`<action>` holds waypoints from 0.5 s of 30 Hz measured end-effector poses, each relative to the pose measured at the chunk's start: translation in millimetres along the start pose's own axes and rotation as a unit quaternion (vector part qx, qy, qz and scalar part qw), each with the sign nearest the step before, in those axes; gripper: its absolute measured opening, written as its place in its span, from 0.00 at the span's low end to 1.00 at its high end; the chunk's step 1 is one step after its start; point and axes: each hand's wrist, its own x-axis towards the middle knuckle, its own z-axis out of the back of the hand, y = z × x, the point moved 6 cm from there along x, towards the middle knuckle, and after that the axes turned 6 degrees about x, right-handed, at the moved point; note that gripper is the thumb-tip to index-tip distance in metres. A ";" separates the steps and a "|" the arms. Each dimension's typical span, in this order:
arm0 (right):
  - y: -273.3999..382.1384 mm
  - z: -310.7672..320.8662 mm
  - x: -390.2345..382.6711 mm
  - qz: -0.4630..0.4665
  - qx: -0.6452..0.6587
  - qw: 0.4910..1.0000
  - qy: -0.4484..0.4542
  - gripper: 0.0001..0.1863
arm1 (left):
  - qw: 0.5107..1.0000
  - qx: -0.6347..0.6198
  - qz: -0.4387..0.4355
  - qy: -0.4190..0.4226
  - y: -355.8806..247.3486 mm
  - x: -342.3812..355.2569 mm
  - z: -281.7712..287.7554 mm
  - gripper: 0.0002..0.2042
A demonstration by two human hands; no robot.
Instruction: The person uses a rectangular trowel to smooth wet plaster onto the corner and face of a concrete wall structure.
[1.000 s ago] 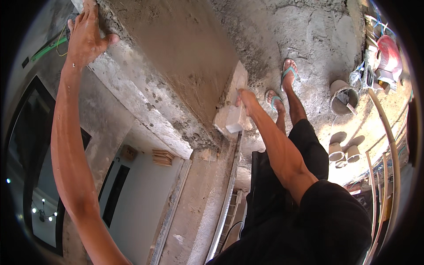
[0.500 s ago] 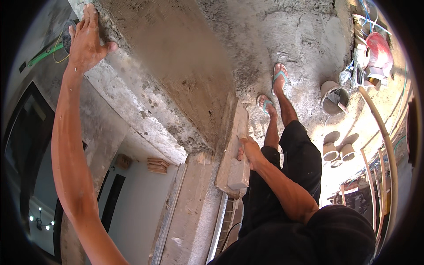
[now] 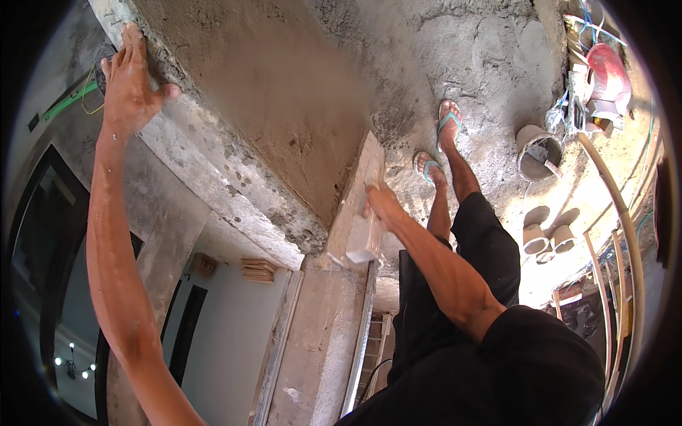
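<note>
My left hand (image 3: 132,91) lies on the rough, pale edge of a concrete wall (image 3: 213,167), its fingers and thumb spread, holding nothing. Wet grey-brown plaster (image 3: 277,92) covers the broad face beside that edge. In my right hand (image 3: 384,207) is a plastering float (image 3: 364,241), a long pale board with a blocky handle that my fingers wrap round. The float stands against the end of the plastered face, close to the lower corner; its working side is hidden from me.
A bucket (image 3: 538,155) with something in it stands on the rough floor to the right of my feet. Two smaller pails (image 3: 535,239) are nearer. Long poles (image 3: 618,206) and a red wheelbarrow-like object (image 3: 608,74) lie at the far right. A window opening (image 3: 227,312) is at lower left.
My right hand has carried the float left and slightly farther up along the plastered end. My left hand sits slightly lower in the picture, still spread on the edge.
</note>
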 end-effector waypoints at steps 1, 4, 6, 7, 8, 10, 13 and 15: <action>-15.7 1.5 -14.7 0.014 -0.018 1.000 -0.002 0.30 | 1.000 -0.015 -0.010 -0.007 3.3 -4.7 -2.9 0.65; -32.3 -5.1 -49.7 -0.017 0.024 0.999 -0.013 0.34 | 1.000 -0.028 -0.011 -0.002 6.1 -12.9 -3.0 0.65; 3.1 -15.9 -22.2 -0.001 0.054 0.999 -0.001 0.34 | 1.000 -0.029 -0.007 -0.004 -2.2 -3.3 1.6 0.66; 23.9 -22.2 -6.5 0.012 0.082 0.996 0.011 0.34 | 0.999 -0.037 -0.006 -0.003 -7.5 1.8 4.9 0.64; 41.8 -23.9 5.2 0.014 0.084 0.996 0.009 0.34 | 0.999 -0.048 -0.004 -0.004 -11.2 5.4 3.8 0.63; 57.5 -32.8 5.1 -0.012 -0.001 0.999 0.050 0.36 | 0.999 -0.034 -0.007 0.003 -9.8 -0.1 -1.7 0.63; 32.2 -49.9 -73.3 0.066 -0.045 0.997 0.013 0.32 | 1.000 -0.019 -0.001 -0.005 3.8 -5.6 -1.1 0.65; 19.7 -43.7 -85.1 0.051 -0.016 0.999 0.001 0.28 | 1.000 -0.025 -0.006 -0.005 2.7 -9.4 0.9 0.66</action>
